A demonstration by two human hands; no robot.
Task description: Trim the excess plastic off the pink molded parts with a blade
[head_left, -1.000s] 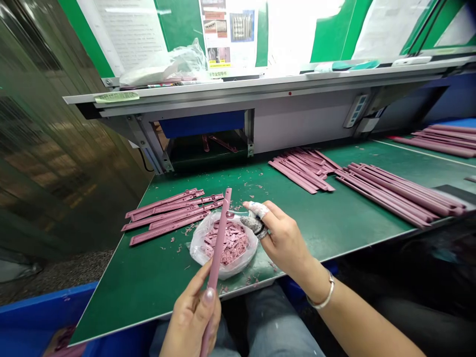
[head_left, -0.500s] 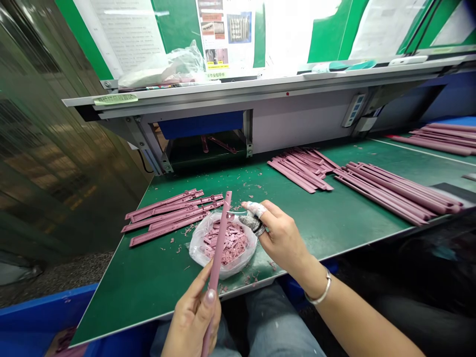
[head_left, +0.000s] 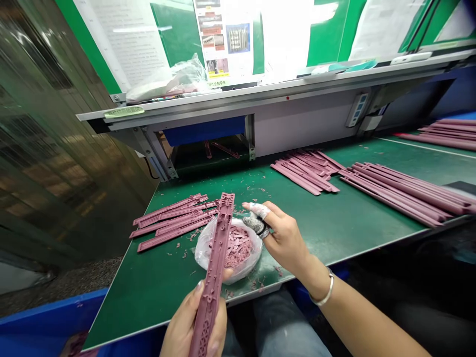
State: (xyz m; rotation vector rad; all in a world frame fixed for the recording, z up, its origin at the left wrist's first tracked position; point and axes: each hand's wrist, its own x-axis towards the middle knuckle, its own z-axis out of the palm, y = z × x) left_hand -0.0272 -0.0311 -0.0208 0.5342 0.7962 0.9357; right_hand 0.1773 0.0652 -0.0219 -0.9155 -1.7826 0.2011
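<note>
While the green worktop [head_left: 334,223] carries one pile [head_left: 171,220] of pink strips at 10 o'clock and longer rods [head_left: 401,191] at 2 o'clock, a single strip [head_left: 219,248] runs from 6 towards 12 o'clock over the scrap bag [head_left: 243,267]. Its ribbed face is up and its near end is closed in the left hand [head_left: 182,329]. The right hand [head_left: 286,238] hovers over the bag at 3 o'clock of the strip's far end, apart from it, with taped fingers [head_left: 256,210] loosely curled; whether they pinch anything I cannot tell.

Everything moulded is the same dusty pink — the ribbed strip [head_left: 213,277], the scraps [head_left: 236,246] in the clear bag [head_left: 206,243], the stacked strips [head_left: 401,191] — against a dark green mat [head_left: 334,223], blue bins [head_left: 44,322] and a silver bracelet [head_left: 325,296].
</note>
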